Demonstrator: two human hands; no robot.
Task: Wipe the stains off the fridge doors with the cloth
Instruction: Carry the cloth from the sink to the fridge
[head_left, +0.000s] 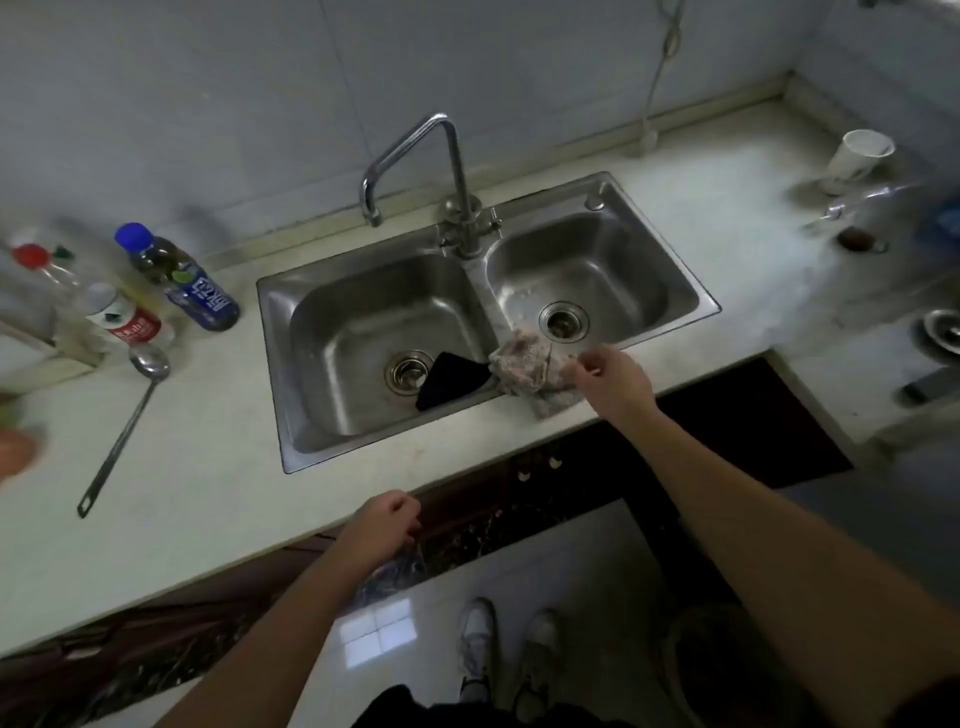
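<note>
A pinkish-grey cloth (522, 364) lies crumpled over the front rim of the double steel sink (363, 457), where the divider meets the counter. My right hand (610, 382) reaches over the counter edge, its curled fingers and thumb pinching the cloth's right side. At the counter's front edge, my left hand (387, 522) hangs with loosely curled fingers and holds nothing. A black cloth (449, 382) lies in the left basin beside the drain. No fridge is in view.
A tall tap (452, 171) rises behind the sink. To the left stand a blue-capped bottle (179, 278), other bottles (122, 317) and a long ladle (130, 415). A white cup (857, 156) sits at the far right. Below are a tiled floor and my shoes (506, 649).
</note>
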